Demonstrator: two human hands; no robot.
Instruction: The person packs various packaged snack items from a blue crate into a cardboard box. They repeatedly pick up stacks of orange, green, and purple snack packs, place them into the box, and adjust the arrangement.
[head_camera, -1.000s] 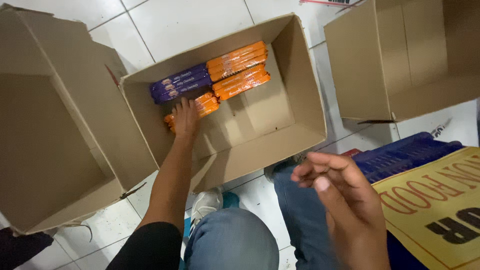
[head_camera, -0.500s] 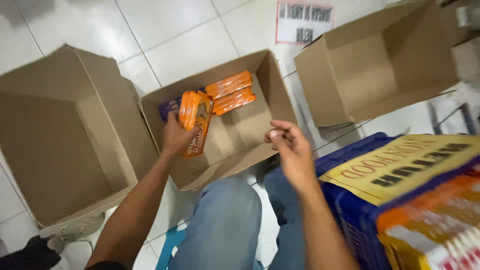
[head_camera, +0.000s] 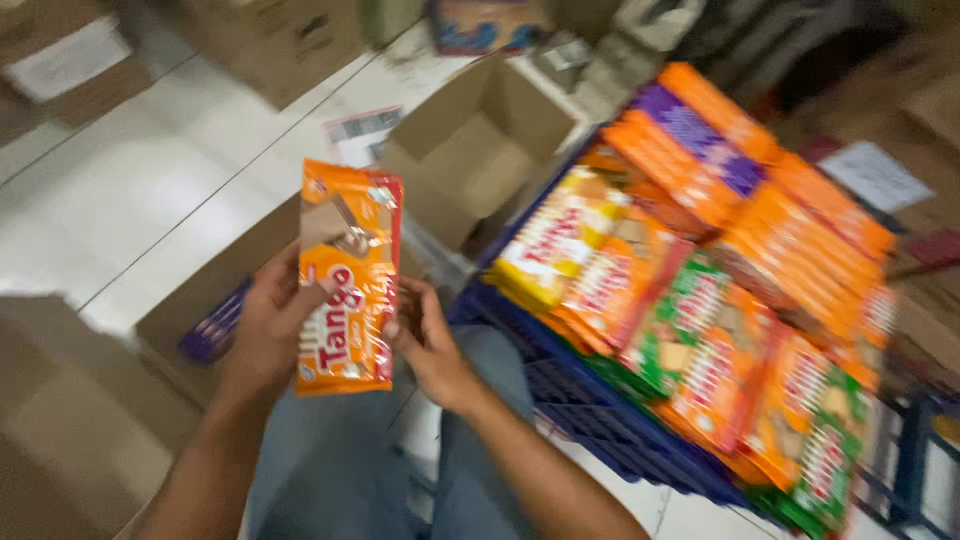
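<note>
An orange wafer packet (head_camera: 348, 278) stands upright in front of me, held by both hands. My left hand (head_camera: 265, 330) grips its left edge and my right hand (head_camera: 430, 345) holds its right edge. Behind the packet lies an open cardboard box (head_camera: 190, 300) with purple packets (head_camera: 212, 328) showing at its left side. To my right a blue plastic crate (head_camera: 590, 400) carries several orange, yellow, green and purple snack packets (head_camera: 700, 290).
A second open cardboard box (head_camera: 480, 150) stands empty on the white tiled floor (head_camera: 130, 190) ahead. Another brown box (head_camera: 70, 430) sits at my lower left. More boxes and clutter line the far side. My jeans-clad legs (head_camera: 340, 470) fill the bottom middle.
My left hand lifted the orange packet out of the box and brought it up close; my right hand came over and took its other edge. The view swung right toward the crate.
</note>
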